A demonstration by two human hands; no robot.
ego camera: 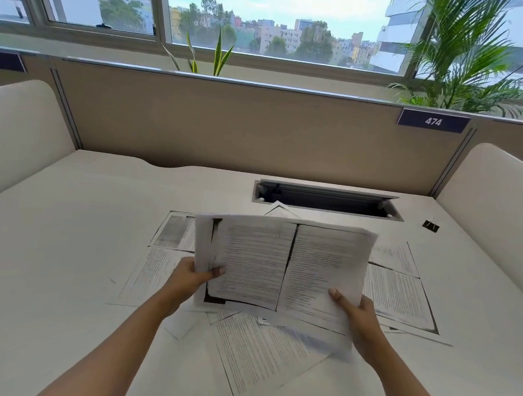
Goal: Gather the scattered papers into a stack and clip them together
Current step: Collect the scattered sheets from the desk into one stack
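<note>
— White table (67,247) in an office cubicle, tan partition behind it, big windows with city buildings beyond. What are the hands doing?

— Both hold one bundle of papers (281,260) lifted above the table. Left hand (188,277) has a closed grip on the bundle's lower left edge, thumb on the printed face, fingers hidden behind. Right hand (358,318) has a closed grip on the lower right corner, thumb on top as well.

— How does the bundle sit?

— Tilted up toward the camera, top edge higher than the bottom. Its top sheet shows two columns of text with a dark line between them. The lower edges look uneven and a bit blurred, so I cannot tell how many sheets it has.

— And the rest of the papers?

— Loose sheets (262,357) lie flat on the table under and around the bundle, overlapping at different angles: one large sheet near the person, some to the right (401,292), some to the left (154,271), one with a grey picture (175,231) farther left.

— Where is the clip?

— Black binder clip (431,225) lies on the table at the far right, well apart from the papers, just beyond the right end of the cable slot (327,198).

— Anything else?

— Number plate (433,121) reading 474 on the partition, and green plants (464,57) by the window.
</note>
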